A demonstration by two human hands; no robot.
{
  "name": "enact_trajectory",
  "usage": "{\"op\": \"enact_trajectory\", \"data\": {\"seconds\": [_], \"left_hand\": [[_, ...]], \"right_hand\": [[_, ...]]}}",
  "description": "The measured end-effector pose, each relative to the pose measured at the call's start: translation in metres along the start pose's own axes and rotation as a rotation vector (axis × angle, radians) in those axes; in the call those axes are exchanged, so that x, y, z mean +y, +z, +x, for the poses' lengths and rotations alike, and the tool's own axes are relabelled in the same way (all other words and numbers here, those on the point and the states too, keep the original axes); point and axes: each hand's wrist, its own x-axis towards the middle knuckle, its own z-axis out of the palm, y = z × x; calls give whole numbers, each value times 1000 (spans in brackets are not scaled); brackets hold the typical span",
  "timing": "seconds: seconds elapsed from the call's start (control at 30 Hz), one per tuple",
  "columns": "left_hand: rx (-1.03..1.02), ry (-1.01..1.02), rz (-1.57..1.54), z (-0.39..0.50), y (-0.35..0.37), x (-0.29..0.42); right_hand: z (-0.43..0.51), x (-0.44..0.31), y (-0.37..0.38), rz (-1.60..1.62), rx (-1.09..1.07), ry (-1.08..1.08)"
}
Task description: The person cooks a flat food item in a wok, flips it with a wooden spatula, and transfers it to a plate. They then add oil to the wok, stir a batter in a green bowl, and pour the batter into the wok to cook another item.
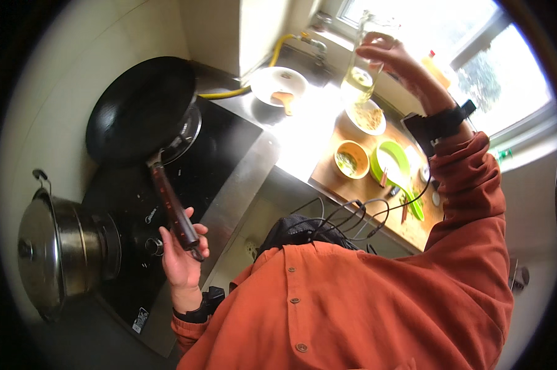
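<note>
My left hand (186, 259) is palm up under the wooden handle (172, 203) of a black wok (142, 111), with fingers curled loosely around its end. The wok rests at the far burner (189, 134) of a black glass gas hob (213, 152), and its dark inside shows no food. Up by the window, my right hand (382, 51) grips a clear glass bottle (361, 76) by its upper part. Pale yellow liquid, apparently oil, fills the lower part of the bottle. Close under the bottle is a white bowl of brownish crumbly food (368, 119).
A lidded steel pot (70, 245) occupies the near burner. A white bowl (271, 81) with a wooden utensil (284, 99) stands beside a yellow gas hose (227, 94). The wooden board (324, 173) bears an orange bowl (351, 159) and a green strainer-like vessel (391, 159). Black cables (352, 222) loop before my chest.
</note>
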Motion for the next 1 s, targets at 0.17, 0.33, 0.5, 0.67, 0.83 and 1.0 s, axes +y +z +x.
{"op": "enact_trajectory", "data": {"seconds": [0.17, 0.33, 0.5, 0.67, 0.83, 1.0], "left_hand": [[19, -23, 106, 6, -7, -19], [112, -136, 178, 12, 8, -36], [106, -198, 200, 18, 37, -53], [141, -208, 258, 16, 62, -64], [149, -202, 311, 5, 82, -71], [193, -194, 339, -13, 98, -78]], "right_hand": [[-56, 62, -70, -14, 246, 185], [-114, 125, -112, 51, 291, 331], [-156, 192, -118, 32, 518, 506], [-166, 256, -94, 164, 754, 626], [-167, 328, -80, 295, 727, 615], [-154, 380, -63, 298, 650, 641]]}}
